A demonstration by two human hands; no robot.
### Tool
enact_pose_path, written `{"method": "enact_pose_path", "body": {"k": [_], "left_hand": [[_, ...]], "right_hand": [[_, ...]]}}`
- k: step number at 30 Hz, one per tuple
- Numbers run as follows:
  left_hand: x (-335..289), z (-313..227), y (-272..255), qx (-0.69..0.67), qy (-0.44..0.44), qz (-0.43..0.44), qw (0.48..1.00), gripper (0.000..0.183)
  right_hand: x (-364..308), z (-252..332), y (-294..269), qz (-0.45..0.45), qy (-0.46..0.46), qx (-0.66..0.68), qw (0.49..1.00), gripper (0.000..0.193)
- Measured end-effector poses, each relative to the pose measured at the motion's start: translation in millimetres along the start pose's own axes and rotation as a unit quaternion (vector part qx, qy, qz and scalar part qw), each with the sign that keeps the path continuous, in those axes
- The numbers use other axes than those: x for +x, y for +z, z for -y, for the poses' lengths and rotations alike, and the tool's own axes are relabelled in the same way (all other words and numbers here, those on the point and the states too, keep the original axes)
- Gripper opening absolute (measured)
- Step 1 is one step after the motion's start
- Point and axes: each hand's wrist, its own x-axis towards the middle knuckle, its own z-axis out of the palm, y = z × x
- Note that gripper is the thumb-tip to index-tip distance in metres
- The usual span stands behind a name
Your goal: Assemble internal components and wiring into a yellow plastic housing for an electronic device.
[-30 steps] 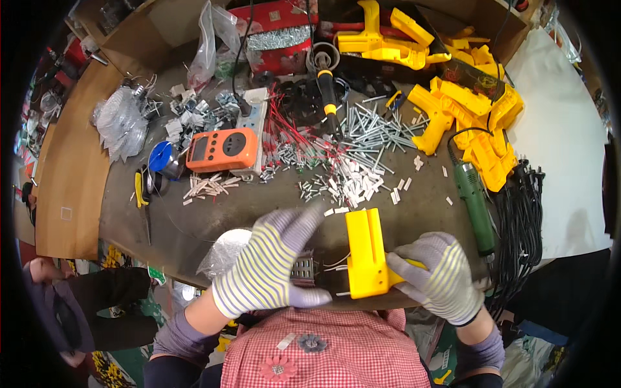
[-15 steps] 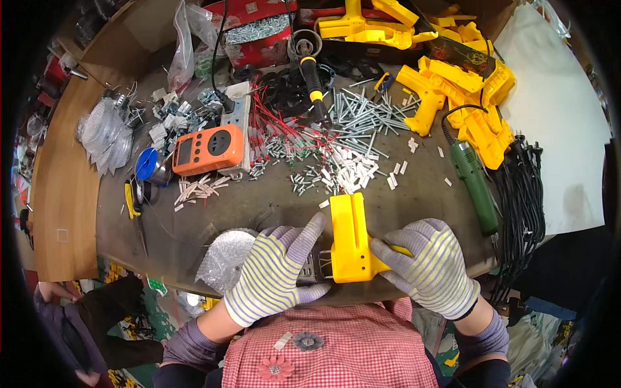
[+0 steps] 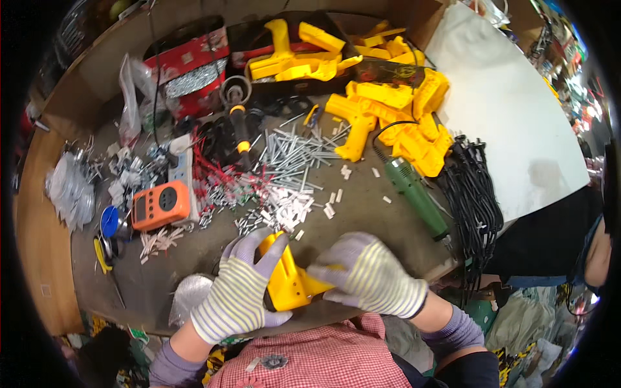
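Housing (image 3: 289,288), yellow, near side of desk (image 3: 359,210): left hand (image 3: 238,288) fingers clamp body; right hand (image 3: 372,271) fingers clamp handle (image 3: 314,285).

Yellow pistol-shaped plastic housing (image 3: 288,289), tilted, handle (image 3: 314,284) rightward, held in gloved fingers (image 3: 272,253).

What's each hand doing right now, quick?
Left hand: holding the yellow housing by its body.
Right hand: holding the same yellow housing by its handle.
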Motion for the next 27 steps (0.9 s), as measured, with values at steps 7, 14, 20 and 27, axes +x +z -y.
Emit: {"method": "enact_pose_path", "body": {"k": [7, 14, 20, 27], "left_hand": [[-2, 3, 5, -0.025, 0.0, -0.031, 0.999, 0.112], [1, 2, 6, -0.046, -0.001, -0.02, 0.999, 0.109], [-5, 2, 6, -0.03, -0.023, -0.018, 0.999, 0.112], [-5, 2, 9, -0.038, -0.014, -0.041, 0.998, 0.113]], "right_hand": [[-66, -65, -49, -0.062, 0.383, -0.357, 0.85, 0.063], [-71, -35, -53, -0.367, 0.345, 0.413, 0.759, 0.063], [-10, -17, -10, -0.427, 0.138, 0.75, 0.486, 0.046], [-17, -28, 21, -0.451, 0.118, 0.781, 0.415, 0.046]]}}
